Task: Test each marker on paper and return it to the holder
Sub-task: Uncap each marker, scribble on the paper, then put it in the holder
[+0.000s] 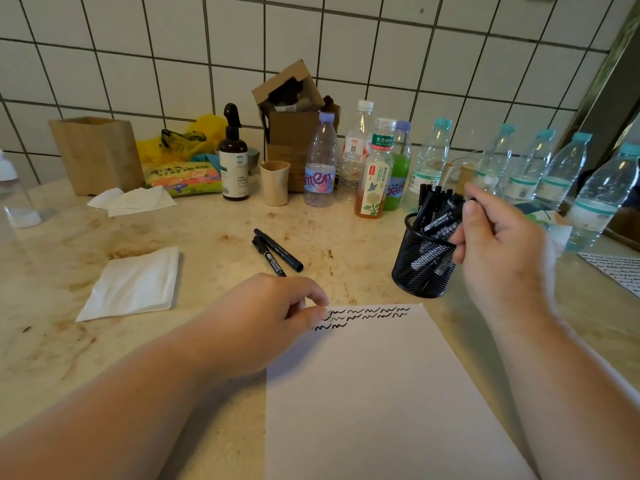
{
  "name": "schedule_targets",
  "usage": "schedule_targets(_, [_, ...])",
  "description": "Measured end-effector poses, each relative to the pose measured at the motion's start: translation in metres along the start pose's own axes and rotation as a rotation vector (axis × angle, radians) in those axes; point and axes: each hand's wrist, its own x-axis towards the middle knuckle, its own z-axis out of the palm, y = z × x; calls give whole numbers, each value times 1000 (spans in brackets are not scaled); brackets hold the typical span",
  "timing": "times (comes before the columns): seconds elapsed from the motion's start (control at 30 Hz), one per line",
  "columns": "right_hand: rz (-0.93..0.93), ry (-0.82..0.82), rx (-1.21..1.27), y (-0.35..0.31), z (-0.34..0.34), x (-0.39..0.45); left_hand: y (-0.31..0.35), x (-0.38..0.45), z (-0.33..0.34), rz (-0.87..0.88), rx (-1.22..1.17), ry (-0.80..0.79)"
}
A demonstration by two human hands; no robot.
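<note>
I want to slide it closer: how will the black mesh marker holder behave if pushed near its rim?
The mesh holder looks light, and its markers lean out high, so it may tip rather than slide. The stone counter looks smooth; pushing low probably slides it.

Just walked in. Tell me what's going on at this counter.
A person is testing black markers on a white sheet of paper. The right hand has its grip on a black marker at the black mesh holder, which holds many more markers. The left hand rests on the paper's top left corner, beside three rows of black squiggles. Two black markers lie loose on the beige stone counter behind the paper.
</note>
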Motion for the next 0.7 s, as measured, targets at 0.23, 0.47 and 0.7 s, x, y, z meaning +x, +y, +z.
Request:
schedule_targets(0.23, [46,-276,-312,-14,2,14,1,-1,4,14,-10,-26])
schedule_targets(0.47, [-112,-279,-209,-27,3,-2,0,1,2,-28,64,-8])
schedule_targets(0.7, [-67,-929,-432,-40,69,-13,-3,4,2,-125,97,20])
